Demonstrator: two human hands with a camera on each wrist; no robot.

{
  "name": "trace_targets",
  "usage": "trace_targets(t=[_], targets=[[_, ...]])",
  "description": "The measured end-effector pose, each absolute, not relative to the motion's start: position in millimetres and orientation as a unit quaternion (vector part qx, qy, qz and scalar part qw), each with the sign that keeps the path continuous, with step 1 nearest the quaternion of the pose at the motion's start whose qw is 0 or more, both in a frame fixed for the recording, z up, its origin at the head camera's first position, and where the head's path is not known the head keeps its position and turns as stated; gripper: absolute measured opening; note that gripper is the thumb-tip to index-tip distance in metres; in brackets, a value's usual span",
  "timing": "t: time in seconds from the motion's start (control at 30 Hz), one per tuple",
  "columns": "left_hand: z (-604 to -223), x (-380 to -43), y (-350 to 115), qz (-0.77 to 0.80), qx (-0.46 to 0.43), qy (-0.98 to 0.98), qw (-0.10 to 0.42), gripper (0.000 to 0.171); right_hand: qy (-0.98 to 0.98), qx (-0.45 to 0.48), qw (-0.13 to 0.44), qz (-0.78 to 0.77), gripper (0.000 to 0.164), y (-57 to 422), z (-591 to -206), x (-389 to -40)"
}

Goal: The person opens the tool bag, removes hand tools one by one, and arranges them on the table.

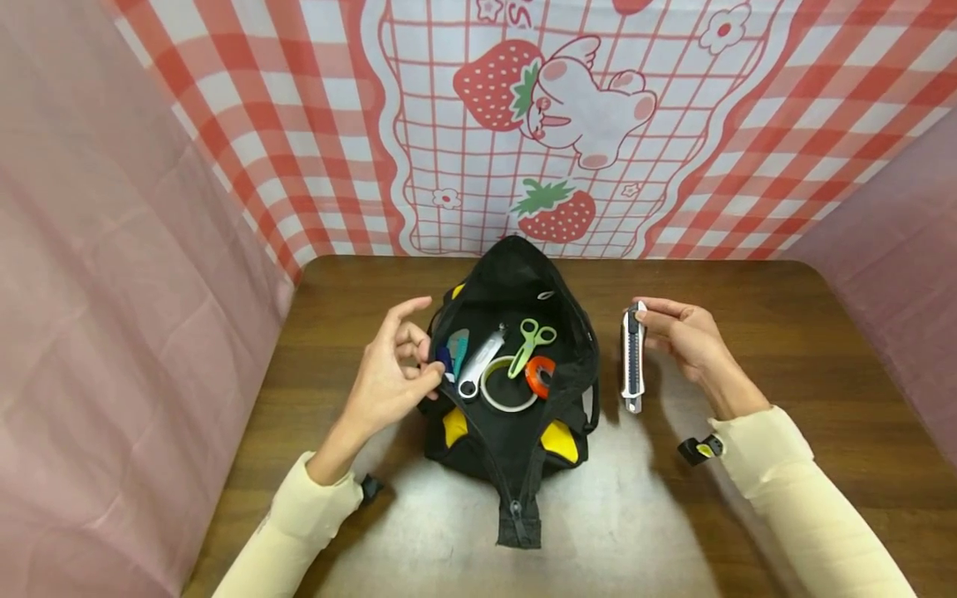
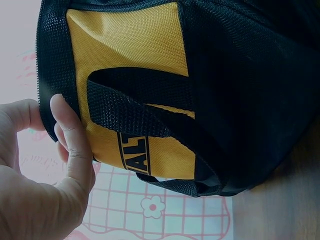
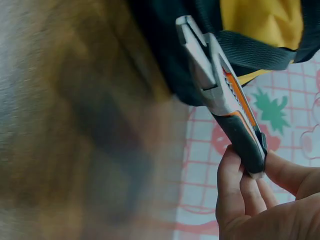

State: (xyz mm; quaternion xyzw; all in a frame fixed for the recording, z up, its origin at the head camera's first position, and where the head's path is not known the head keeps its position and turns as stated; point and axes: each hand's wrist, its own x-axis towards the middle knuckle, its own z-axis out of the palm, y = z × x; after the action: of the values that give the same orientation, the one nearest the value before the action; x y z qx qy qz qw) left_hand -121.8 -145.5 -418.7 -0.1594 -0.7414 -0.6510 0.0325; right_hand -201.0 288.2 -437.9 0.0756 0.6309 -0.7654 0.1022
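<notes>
A black and yellow tool bag (image 1: 489,461) stands unzipped on the table, its mouth spread wide. My left hand (image 1: 392,365) pinches the zippered left rim; in the left wrist view the zipper edge (image 2: 46,120) runs between thumb and fingers. Inside lie green-handled scissors (image 1: 532,336), a pale tape ring (image 1: 484,397), an orange roll (image 1: 535,375), a long silver-white tool (image 1: 478,363) and small blue and teal items by the left wall. Right of the bag, my right hand (image 1: 684,336) holds a utility knife (image 1: 633,357) by its dark end, the silver nose pointing away from the fingers (image 3: 231,185).
The brown wooden tabletop (image 1: 329,307) extends on both sides of the bag. Behind it hangs a red-checked strawberry cloth (image 1: 441,166), with pink cloth (image 1: 127,332) at the sides. Webbing handles (image 2: 125,105) loop from the bag's outside.
</notes>
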Motion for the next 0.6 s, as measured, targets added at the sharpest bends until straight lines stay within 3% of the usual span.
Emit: trace_targets(t=[0.6], targets=[[-418,-122,-146,-0.65,-0.159,-0.742,0.029,0.082,0.686,0.09,0.111,-0.714,0.021,286,-479,-212]])
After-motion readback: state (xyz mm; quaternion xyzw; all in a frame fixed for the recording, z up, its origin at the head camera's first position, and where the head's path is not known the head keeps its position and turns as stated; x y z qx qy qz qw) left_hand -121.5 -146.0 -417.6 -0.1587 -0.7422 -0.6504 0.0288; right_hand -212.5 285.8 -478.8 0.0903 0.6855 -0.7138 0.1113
